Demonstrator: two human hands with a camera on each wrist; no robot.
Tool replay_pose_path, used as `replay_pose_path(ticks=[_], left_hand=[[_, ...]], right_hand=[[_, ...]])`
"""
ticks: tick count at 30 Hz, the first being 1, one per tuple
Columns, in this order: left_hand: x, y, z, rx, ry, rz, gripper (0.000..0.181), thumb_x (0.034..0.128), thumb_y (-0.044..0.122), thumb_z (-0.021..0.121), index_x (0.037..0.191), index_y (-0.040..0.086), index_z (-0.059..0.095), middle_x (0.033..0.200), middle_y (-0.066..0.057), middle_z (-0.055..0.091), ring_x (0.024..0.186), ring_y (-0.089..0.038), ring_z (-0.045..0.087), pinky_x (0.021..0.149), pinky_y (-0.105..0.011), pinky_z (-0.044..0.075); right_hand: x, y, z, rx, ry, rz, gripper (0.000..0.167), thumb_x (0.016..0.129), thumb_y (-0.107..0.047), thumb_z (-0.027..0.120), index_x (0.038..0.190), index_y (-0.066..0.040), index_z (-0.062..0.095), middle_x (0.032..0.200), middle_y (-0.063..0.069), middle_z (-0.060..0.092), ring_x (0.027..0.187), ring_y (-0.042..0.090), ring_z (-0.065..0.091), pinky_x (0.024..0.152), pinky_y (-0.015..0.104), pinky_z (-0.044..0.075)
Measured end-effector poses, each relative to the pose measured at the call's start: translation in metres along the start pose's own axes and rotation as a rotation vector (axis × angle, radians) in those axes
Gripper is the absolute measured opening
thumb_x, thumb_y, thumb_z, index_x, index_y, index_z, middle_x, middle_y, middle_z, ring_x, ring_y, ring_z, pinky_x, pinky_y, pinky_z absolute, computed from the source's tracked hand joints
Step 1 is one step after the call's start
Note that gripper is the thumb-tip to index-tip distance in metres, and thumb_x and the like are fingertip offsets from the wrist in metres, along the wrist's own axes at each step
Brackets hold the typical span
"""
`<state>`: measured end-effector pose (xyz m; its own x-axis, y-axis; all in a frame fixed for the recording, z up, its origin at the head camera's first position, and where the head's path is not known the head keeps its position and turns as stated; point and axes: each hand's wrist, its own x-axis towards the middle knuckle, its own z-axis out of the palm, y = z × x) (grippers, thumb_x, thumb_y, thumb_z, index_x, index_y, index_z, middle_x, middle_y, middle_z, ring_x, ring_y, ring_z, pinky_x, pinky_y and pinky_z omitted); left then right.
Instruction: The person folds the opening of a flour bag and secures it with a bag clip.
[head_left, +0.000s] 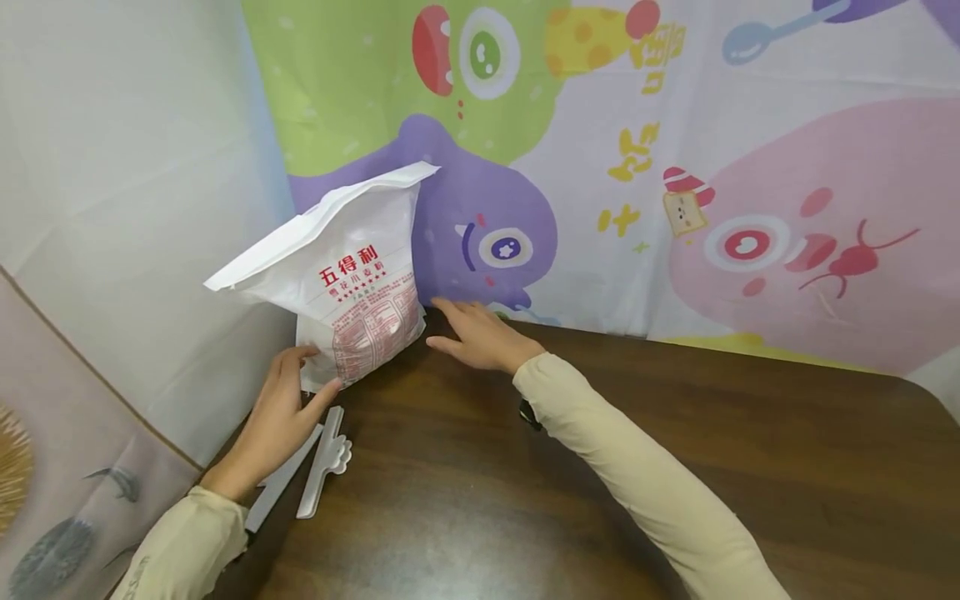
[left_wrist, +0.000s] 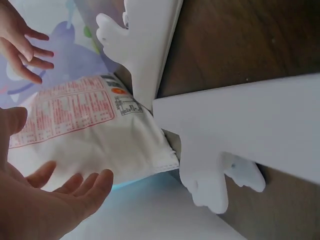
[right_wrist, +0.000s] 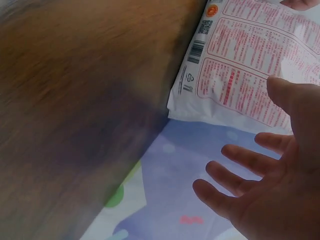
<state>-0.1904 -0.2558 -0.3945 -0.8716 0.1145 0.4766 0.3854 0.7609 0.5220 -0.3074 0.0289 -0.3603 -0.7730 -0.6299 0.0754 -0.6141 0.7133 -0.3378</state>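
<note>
A white flour bag [head_left: 367, 312] with red print stands upright at the table's back left, its top folded over to a wide flat edge. My left hand [head_left: 277, 412] is at the bag's lower left corner, thumb and fingers spread; whether they touch it I cannot tell. On the other side, my right hand [head_left: 483, 337] is held with straight, parted fingers; the right wrist view shows a gap between those fingers and the bag [right_wrist: 240, 65]. Two pale bag clips with scalloped handles, one clip [head_left: 322, 471] beside another clip [head_left: 281, 483], lie near my left wrist.
The dark brown wooden table [head_left: 600, 500] stretches to the right. Behind it hangs a cloth [head_left: 615, 150] printed with cartoon monsters, close to the bag. A white sheet [head_left: 135, 167] borders the left side.
</note>
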Motion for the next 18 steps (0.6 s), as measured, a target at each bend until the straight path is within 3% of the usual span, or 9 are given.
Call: replay_pose_path(ticks=[9,14,18], left_hand=[[0.007,0.001,0.002,-0.034,0.017,-0.088,0.077,0.0951,0.025,0.069,0.148,-0.009,0.024,0.135,-0.036,0.037,0.124,-0.050,0.042,0.097,-0.064,0.037],[0.010,0.002,0.005,-0.012,0.011,-0.134,0.085,0.0947,0.031,0.069,0.152,-0.006,0.018,0.130,-0.037,0.037,0.118,-0.050,0.044,0.094,-0.065,0.039],[0.015,0.000,0.007,0.022,0.041,-0.171,0.090,0.0926,0.039,0.070,0.152,-0.005,0.020,0.119,-0.032,0.040,0.105,-0.043,0.047,0.088,-0.059,0.042]], right_hand=[[0.028,-0.009,0.005,0.190,-0.031,0.016,0.076,0.103,-0.039,0.054,0.158,-0.006,0.014,0.163,0.014,0.023,0.149,0.029,0.024,0.120,0.040,0.023],[0.040,-0.020,0.010,0.324,-0.026,0.047,0.077,0.102,-0.029,0.056,0.156,0.003,0.011,0.158,0.021,0.029,0.145,0.030,0.031,0.116,0.038,0.030],[0.048,-0.027,0.015,0.412,0.030,0.062,0.078,0.096,-0.020,0.061,0.153,0.005,0.015,0.153,0.022,0.035,0.141,0.029,0.036,0.113,0.037,0.034]])
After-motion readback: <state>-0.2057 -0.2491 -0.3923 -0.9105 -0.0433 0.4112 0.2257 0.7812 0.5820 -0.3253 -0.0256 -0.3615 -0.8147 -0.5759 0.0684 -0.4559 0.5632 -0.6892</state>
